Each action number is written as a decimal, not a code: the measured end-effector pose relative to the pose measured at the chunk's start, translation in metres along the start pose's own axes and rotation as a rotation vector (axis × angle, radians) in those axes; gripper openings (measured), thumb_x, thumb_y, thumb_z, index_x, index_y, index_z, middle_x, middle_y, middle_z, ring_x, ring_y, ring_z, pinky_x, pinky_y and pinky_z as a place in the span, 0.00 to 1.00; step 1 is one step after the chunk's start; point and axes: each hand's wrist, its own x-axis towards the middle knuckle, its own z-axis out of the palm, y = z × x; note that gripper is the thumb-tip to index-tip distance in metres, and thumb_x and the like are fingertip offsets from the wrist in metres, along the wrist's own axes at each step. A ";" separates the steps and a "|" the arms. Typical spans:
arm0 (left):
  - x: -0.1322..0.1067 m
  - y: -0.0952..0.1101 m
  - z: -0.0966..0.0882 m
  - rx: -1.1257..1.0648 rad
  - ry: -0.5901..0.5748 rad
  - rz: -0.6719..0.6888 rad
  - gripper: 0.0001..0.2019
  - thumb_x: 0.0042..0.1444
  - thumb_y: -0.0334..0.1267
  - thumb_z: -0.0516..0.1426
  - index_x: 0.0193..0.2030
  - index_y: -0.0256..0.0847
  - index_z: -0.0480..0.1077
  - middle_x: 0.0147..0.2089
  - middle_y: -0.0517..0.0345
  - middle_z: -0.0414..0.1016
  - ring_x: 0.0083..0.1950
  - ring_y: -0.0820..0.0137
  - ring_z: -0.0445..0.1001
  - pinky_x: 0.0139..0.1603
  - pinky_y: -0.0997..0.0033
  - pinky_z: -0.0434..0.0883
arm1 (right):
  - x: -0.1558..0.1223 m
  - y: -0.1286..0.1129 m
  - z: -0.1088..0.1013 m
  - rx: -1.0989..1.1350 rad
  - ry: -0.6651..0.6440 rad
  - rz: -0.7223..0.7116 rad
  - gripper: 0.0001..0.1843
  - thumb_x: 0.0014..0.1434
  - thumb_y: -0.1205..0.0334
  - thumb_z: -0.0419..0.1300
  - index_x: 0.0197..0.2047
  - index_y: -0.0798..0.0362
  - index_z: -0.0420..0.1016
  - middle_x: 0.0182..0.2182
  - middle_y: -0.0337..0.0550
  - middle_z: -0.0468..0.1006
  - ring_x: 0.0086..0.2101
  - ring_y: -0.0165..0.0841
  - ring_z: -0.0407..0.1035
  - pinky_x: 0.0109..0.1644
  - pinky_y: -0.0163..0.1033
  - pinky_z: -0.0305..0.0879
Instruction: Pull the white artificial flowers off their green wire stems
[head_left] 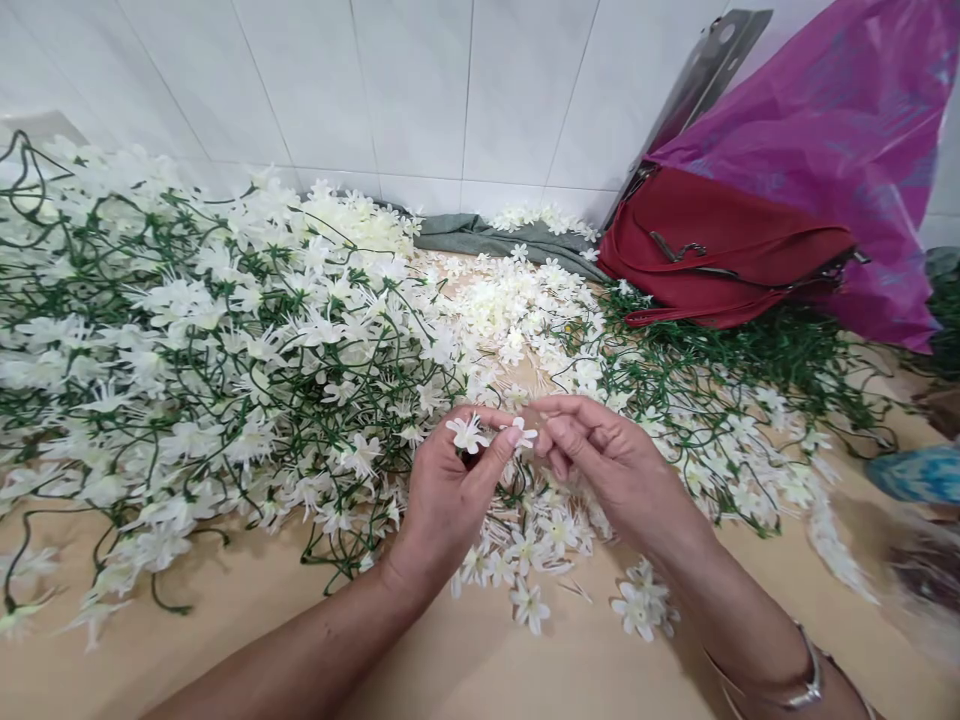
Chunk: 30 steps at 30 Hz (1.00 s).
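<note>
My left hand (450,495) pinches a green sprig with a small white artificial flower (468,433) at its tip. My right hand (600,460) is closed in a pinch on a second white blossom (519,434) on the same sprig, right beside the left fingers. Both hands hover above loose white flower heads (529,555) scattered on the beige surface (240,610). A silver bangle (806,685) circles my right wrist.
A big heap of green stems with white flowers (195,340) fills the left. Loose blossoms (525,300) pile at centre back; bare green stems (750,370) spread right. A red bag (720,250), purple plastic bag (847,150), grey cloth (487,237) and white tiled wall (420,90) stand behind.
</note>
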 end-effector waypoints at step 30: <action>0.005 0.007 0.006 -0.321 0.094 -0.308 0.15 0.54 0.46 0.69 0.33 0.37 0.74 0.32 0.60 0.78 0.33 0.72 0.77 0.41 0.70 0.79 | -0.014 -0.012 0.013 -0.194 0.274 -0.282 0.07 0.60 0.57 0.70 0.33 0.48 0.79 0.29 0.40 0.80 0.30 0.34 0.74 0.37 0.40 0.74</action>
